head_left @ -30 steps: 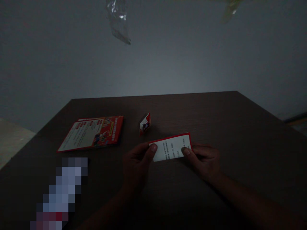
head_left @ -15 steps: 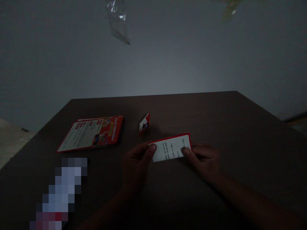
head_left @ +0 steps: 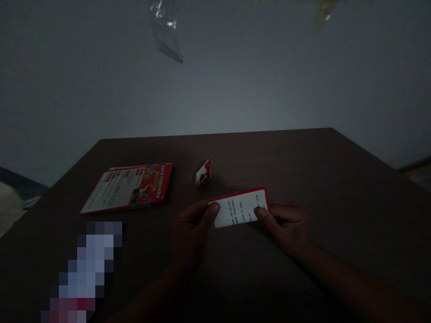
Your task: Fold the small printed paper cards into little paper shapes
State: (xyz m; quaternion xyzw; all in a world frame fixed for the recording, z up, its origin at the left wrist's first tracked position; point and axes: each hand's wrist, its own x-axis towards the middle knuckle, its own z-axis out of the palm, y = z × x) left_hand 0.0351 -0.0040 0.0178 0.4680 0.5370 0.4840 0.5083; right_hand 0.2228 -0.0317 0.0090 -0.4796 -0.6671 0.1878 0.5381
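Note:
Between my two hands is a folded paper sheet (head_left: 238, 211), white with rows of dark print and a red border along its top and right edges. My left hand (head_left: 193, 231) pinches its left end, thumb on the printed face. At the other end my right hand (head_left: 286, 224) grips it the same way, thumb pressed on the front and fingers curled behind. Just beyond the sheet, a small folded red and white paper piece (head_left: 204, 175) stands on the table. Farther left lies a stack of red and white printed sheets (head_left: 129, 188) with cartoon figures.
The dark wooden table (head_left: 269, 157) reaches back to a grey wall (head_left: 242, 80). A pixelated, blurred-out object (head_left: 87, 264) lies at the near left. A clear plastic bag (head_left: 166, 31) hangs on the wall.
Both hands and the folded paper sheet stay almost still. A dark blue shape has come into view at the far left edge, beside the table.

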